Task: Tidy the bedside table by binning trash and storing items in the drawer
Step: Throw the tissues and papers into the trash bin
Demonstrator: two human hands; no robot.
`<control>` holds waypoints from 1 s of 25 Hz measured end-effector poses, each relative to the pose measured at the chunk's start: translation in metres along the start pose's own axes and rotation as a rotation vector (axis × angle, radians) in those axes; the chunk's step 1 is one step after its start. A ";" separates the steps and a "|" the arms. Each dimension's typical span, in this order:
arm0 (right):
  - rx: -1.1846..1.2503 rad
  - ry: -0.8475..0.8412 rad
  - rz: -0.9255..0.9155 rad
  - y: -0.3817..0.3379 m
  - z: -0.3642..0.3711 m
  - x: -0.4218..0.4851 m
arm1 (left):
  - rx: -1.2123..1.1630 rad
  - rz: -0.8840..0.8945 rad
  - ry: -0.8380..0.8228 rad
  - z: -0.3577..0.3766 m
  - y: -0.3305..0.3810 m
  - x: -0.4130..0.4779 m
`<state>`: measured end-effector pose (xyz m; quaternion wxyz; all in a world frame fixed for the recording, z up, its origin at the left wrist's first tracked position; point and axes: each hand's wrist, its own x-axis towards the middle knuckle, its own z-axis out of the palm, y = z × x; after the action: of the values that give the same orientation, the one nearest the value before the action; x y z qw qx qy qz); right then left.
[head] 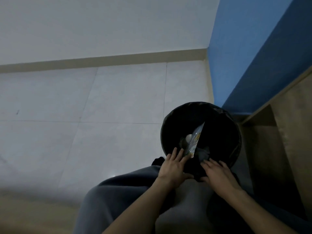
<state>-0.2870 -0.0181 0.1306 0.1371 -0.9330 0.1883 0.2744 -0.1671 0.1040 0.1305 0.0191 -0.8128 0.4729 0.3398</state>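
Observation:
A round black bin [217, 115] lined with a black bag stands on the floor in front of my knees. Inside it lie a shiny snack wrapper [195, 139] standing on edge and a small pale round item [188, 137]. My left hand [173, 164] rests on the near rim of the bin, its fingers flat over the black bag and touching the wrapper's lower end. Beside it, my right hand [217, 173] lies on the bag at the near rim with its thumb tucked under the bag's edge. Both hands press on the liner.
Pale floor tiles [101, 115] spread to the left. A blue wall [253, 56] rises behind the bin. A wooden bedside unit [287, 132] stands close on the right. My grey-trousered legs [128, 200] fill the lower middle.

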 end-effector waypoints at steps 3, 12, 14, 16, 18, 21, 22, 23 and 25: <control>-0.019 0.038 0.019 0.003 -0.022 0.039 | 0.012 -0.016 0.049 -0.022 -0.017 0.029; -0.010 0.203 -0.031 0.035 -0.087 0.143 | 0.086 0.007 0.168 -0.094 -0.053 0.122; -0.041 0.259 -0.013 0.042 -0.099 0.167 | 0.110 0.017 0.209 -0.107 -0.058 0.145; -0.096 0.299 0.024 0.048 -0.112 0.189 | 0.113 0.028 0.246 -0.123 -0.063 0.168; -0.161 0.328 0.046 0.055 -0.122 0.209 | 0.130 0.027 0.266 -0.138 -0.065 0.191; -0.182 0.354 0.077 0.060 -0.138 0.234 | 0.152 -0.010 0.276 -0.161 -0.063 0.215; -0.150 0.368 0.108 0.063 -0.145 0.238 | 0.133 -0.029 0.285 -0.168 -0.061 0.221; -0.116 0.377 0.132 0.064 -0.151 0.239 | 0.107 -0.047 0.295 -0.173 -0.058 0.225; -0.060 0.377 0.144 0.066 -0.158 0.229 | 0.059 -0.069 0.321 -0.176 -0.048 0.222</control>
<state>-0.0638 -0.1967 0.1192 0.0518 -0.9557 0.2685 0.1094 0.0360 -0.0999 0.1250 -0.0212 -0.8714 0.4515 0.1908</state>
